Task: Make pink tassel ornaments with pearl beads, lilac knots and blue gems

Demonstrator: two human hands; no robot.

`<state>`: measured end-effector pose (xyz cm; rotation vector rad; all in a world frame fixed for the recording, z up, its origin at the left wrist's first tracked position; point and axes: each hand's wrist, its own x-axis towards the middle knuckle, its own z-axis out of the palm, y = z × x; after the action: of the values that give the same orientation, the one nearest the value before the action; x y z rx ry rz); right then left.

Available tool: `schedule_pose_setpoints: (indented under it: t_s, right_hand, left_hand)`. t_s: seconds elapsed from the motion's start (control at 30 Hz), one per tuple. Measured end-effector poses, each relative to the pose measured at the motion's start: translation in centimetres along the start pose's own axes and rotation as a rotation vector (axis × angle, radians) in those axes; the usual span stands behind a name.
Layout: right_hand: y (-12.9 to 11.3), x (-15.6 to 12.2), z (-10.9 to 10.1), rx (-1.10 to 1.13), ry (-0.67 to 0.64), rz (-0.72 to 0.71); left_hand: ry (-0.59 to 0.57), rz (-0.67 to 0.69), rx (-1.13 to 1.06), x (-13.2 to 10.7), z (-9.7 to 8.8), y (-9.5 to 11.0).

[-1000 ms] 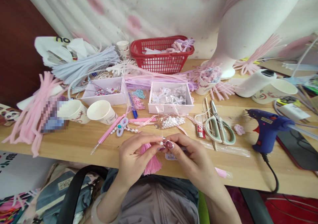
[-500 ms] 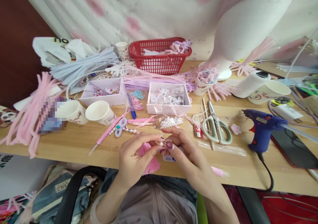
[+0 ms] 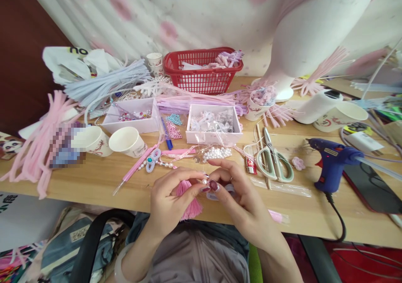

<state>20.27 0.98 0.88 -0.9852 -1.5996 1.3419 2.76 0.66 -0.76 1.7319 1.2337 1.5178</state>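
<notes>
At the table's front edge, my left hand point(image 3: 174, 195) pinches a white pearl bead point(image 3: 204, 182) between thumb and forefinger. A pink tassel point(image 3: 190, 205) hangs behind and below those fingers. My right hand point(image 3: 240, 193) meets it from the other side, thumb and fingertips pressed together right beside the bead; whatever they grip is too small to make out. Under the right hand, a pale lilac piece point(image 3: 230, 189) shows in part. Just beyond the hands lie a heap of pearl beads point(image 3: 216, 154) and a lilac flower piece with a blue gem point(image 3: 153, 160).
Scissors point(image 3: 274, 161) and a blue glue gun point(image 3: 333, 161) lie to the right, near a phone point(image 3: 373, 186). Paper cups point(image 3: 127, 142) stand left. Behind are a white box point(image 3: 213, 137), a red basket point(image 3: 201, 80) and a white mannequin form point(image 3: 301, 44).
My right hand has shifted slightly, its fingers curling differently, and more of the lilac piece beneath it shows. My left hand keeps its pinch on the pearl bead.
</notes>
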Motion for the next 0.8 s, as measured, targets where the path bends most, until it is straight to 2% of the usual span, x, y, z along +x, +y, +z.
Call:
schedule_pose_setpoints:
  t_s: [0.3, 0.63, 0.8]
  right_hand:
    - [-0.2, -0.2, -0.2, -0.169, -0.008, -0.078]
    - [-0.3, 0.0, -0.1, -0.272, -0.019, -0.13]
    - [-0.3, 0.0, -0.1, -0.273, -0.034, -0.121]
  left_hand:
    - [-0.033, 0.117, 0.111, 0.7, -0.6, 0.8]
    - [-0.114, 0.1, 0.105, 1.2, -0.7, 1.1]
    - [-0.105, 0.094, 0.128, 1.3, -0.8, 1.1]
